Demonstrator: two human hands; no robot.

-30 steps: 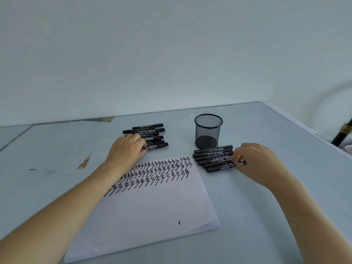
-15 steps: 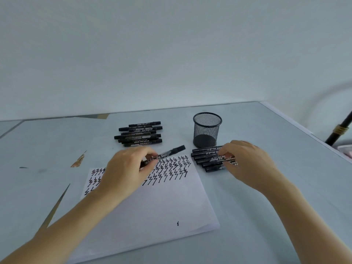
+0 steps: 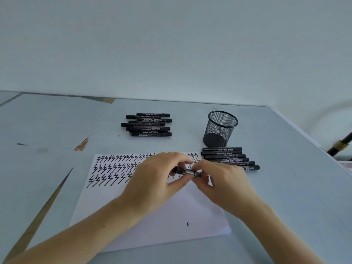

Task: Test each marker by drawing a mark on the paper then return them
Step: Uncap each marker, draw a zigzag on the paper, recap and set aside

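Pale blue table (image 3: 276, 187) is being worked at under a bare wall. One marker (image 3: 185, 171) is being held over the paper (image 3: 152, 221) by both hands, left (image 3: 152, 180) and right (image 3: 224, 181), fingers pinched on its two ends. Uncapping is probably being done; a pull apart is called for next, then a mark. Open room is being left on the paper's blank lower half, well apart from both marker piles (image 3: 147, 124) and the cup (image 3: 220, 129).

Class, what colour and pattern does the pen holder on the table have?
Black wire mesh pen holder, seen best in the head view.
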